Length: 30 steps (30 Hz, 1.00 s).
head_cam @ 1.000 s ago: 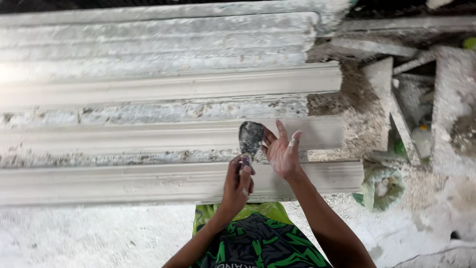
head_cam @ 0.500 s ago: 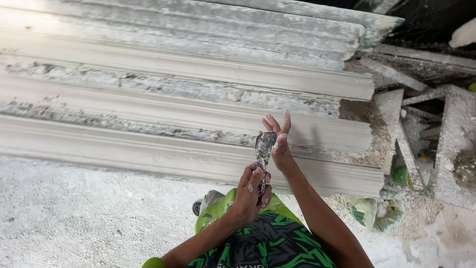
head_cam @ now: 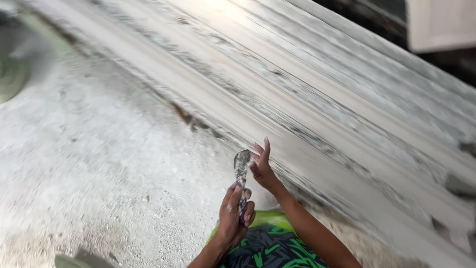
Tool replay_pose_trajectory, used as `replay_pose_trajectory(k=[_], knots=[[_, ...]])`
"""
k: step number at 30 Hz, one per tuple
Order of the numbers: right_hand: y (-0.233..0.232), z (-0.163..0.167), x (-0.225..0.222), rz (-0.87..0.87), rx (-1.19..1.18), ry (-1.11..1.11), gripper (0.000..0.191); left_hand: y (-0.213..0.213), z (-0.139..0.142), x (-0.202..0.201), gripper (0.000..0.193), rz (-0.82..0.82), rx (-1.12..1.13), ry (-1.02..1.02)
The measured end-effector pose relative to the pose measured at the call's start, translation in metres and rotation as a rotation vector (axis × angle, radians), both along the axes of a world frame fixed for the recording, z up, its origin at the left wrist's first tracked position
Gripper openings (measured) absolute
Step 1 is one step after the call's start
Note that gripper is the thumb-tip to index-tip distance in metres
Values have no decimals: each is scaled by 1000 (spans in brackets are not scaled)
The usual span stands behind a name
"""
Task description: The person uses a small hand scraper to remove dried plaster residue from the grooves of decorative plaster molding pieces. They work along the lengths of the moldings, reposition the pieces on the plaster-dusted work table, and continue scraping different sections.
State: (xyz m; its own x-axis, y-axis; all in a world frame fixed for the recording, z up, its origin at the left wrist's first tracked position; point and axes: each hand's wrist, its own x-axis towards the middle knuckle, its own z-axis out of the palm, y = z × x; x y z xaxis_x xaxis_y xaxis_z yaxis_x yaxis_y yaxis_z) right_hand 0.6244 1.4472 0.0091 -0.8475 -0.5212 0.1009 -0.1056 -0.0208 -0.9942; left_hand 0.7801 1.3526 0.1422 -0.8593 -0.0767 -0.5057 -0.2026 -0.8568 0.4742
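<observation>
1. Rough, pale, plaster-dusted ground [head_cam: 84, 164] fills the left of the view, gritty and crumbed with white bits; the whole frame is smeared by motion.
2. Long white moulded plaster strips [head_cam: 317, 99] lie side by side, running from upper left to lower right, their ridged faces streaked with grey. How many there are cannot be counted through the blur.
3. Green-and-black patterned cloth [head_cam: 270, 248] covers the person's lap at the bottom edge.
4. Left hand [head_cam: 234, 218] is wrapped firmly round the handle of a small plaster-caked metal scraping blade [head_cam: 241, 166], held upright just in front of the nearest strip and not touching it.
5. Right hand [head_cam: 263, 166] is spread, fingers up, its palm and fingertips set against the flat of the blade's tip.
6. Judging by this, the blade is being wiped or loaded at the hands, not applied to the strips. The grey streaks and rough patches along the mouldings suggest surfacing remains to be done, though the blur hides how much is finished.
</observation>
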Motion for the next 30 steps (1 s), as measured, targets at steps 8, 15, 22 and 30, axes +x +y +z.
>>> replay_pose_trajectory(k=[8,15,22,30], knots=[[-166,29,11,55,-63,61,113,-102,-16,22,27,300,-46,-93],[-258,6,-46,163,235,398,124,-199,-21,-5,23,399,5,-15],[-376,13,-124,382,485,85,62,-326,-22,-95,19,631,-217,-66],[-494,9,-200,610,532,65,45,-443,-63,-141,27,723,-492,-319]])
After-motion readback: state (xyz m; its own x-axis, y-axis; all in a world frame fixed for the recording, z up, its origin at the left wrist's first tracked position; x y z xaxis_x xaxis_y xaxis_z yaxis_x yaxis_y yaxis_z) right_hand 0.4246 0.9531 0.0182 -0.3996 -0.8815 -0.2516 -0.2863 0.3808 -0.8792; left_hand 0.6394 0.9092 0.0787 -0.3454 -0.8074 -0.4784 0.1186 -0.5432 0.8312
